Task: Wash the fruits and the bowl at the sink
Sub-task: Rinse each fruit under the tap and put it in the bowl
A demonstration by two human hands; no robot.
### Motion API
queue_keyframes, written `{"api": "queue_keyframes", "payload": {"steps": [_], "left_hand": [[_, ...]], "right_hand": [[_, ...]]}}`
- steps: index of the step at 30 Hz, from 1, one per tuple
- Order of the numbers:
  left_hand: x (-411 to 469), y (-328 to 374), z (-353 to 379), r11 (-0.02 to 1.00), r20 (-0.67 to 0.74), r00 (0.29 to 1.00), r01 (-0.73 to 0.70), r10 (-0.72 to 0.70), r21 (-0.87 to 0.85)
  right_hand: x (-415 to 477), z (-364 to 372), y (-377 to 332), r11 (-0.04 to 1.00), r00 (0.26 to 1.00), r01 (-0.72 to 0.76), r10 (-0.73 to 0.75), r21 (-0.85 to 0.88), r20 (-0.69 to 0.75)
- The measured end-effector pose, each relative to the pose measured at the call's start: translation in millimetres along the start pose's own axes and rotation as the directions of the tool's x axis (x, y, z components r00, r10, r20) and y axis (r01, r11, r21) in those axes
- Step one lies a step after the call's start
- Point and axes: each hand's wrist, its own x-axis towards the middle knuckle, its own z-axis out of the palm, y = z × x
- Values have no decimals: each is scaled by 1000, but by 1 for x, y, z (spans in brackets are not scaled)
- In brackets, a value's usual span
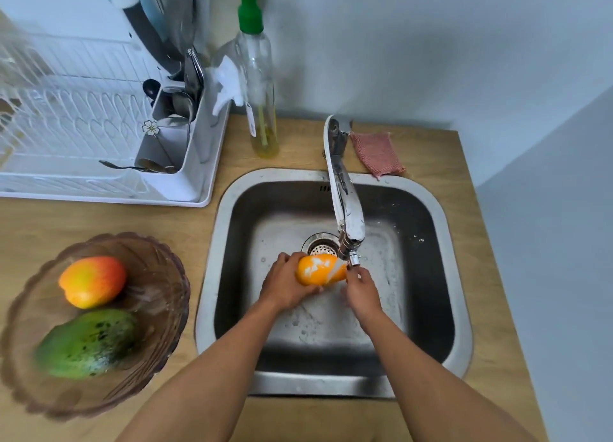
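Cupped around the left side of an orange fruit point(320, 270), the left hand point(288, 285) grips it over the steel sink point(331, 383), right under the faucet point(345, 206) spout where water runs across it. Just right of the fruit, the right hand point(361, 294) touches its right end with curled fingers, though how firmly it grips cannot be told; both forearms reach in from the near edge. Left of the sink, the brown bowl point(159, 338) sits on the wooden counter point(205, 418) holding a red-yellow mango point(93, 280) and a green mango point(88, 343).
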Motion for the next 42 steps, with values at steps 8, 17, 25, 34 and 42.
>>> {"api": "queue_keyframes", "payload": {"steps": [8,17,25,34,42], "left_hand": [[-5,25,17,994,76,995,-65,71,-89],[-2,33,18,809,193,977,182,-86,-559],[-4,18,3,587,240,945,327,-223,-741],[-11,5,-9,667,190,950,309,-247,-678],[-16,11,-10,683,198,955,297,-222,-667]], "right_hand": [[-11,-22,10,976,1000,-25,24,216,8],[-13,-33,17,935,999,-30,41,353,-24],[-18,-21,10,954,998,-48,33,297,54],[-24,-6,3,988,990,-40,19,147,141],[-31,-9,0,995,990,28,-41,98,135]]}}
